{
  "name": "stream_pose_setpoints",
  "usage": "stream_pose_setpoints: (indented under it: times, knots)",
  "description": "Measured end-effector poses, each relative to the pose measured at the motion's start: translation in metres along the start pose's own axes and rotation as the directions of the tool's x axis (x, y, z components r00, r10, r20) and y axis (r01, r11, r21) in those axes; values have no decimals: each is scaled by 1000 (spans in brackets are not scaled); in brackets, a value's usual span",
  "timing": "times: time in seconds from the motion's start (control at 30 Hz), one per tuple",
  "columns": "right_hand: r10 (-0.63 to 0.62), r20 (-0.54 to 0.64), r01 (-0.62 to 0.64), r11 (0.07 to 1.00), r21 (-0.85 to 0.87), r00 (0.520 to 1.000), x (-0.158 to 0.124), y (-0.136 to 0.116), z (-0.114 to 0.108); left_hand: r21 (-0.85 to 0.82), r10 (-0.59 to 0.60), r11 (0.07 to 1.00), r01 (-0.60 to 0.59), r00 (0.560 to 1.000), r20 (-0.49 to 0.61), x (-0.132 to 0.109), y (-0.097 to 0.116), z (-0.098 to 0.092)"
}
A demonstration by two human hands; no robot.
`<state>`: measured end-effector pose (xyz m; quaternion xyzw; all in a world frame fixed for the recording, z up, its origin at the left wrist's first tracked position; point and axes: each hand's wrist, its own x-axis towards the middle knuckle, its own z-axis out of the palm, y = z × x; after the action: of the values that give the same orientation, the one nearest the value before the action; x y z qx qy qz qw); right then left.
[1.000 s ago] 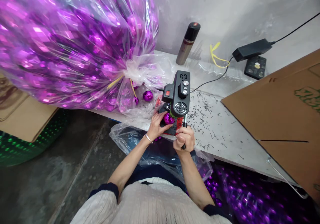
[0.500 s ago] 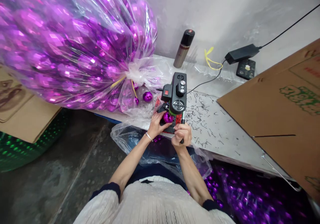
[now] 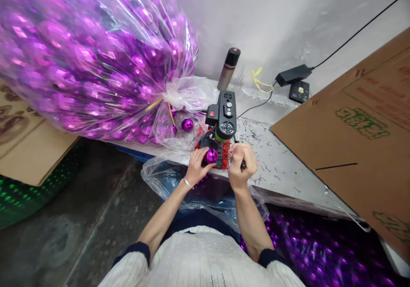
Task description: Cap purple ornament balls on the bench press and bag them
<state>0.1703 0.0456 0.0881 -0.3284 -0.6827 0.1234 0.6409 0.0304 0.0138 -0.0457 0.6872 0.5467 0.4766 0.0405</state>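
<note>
My left hand [image 3: 197,166] is closed on a shiny purple ball ornament [image 3: 211,155], thumb and fingers around its side. The ball is at the front of a small black bench machine [image 3: 226,114] with round vents, knobs and a red switch. Wrapped in a fist, my right hand [image 3: 242,164] grips the machine's lever handle [image 3: 243,165], whose black end shows at the fist. A green ring and red-and-black base [image 3: 225,154] show under the machine's head. A second purple ball [image 3: 187,124] lies on the table to the left.
A big clear bag of purple balls [image 3: 105,73] fills the upper left. A spray can [image 3: 228,68], a power adapter [image 3: 294,74] and a yellow tie [image 3: 261,82] are near the wall. Dark scraps litter the table [image 3: 275,167]. A cardboard box [image 3: 352,142] stands at right.
The purple ball in my left hand has come out from beneath the machine's head, toward me. My right hand has swung right with the lever handle. The view has shifted slightly.
</note>
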Motion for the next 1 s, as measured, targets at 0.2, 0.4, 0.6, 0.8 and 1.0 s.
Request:
stream_pose_setpoints:
  times: [0.2, 0.4, 0.6, 0.8, 1.0]
  knots:
    - [-67, 29, 68, 997, -38, 997, -17, 7, 1, 64, 135, 987, -147, 977, 163, -44, 20, -27]
    - [-93, 14, 94, 994, -48, 996, -16, 5, 3, 169, -138, 971, 169, 974, -181, 43, -31, -23]
    - [-127, 39, 130, 988, -79, 991, -15, 5, 1, 269, -439, 855, 444, 895, -82, 121, -92, -13]
    - [-140, 51, 143, 988, -56, 989, -16, 7, 1, 21, -491, 870, 493, 870, -45, 122, -87, -25]
    - [-132, 52, 135, 988, -69, 990, -12, 5, -1, -419, -615, 711, 565, 788, 17, 63, -36, -42]
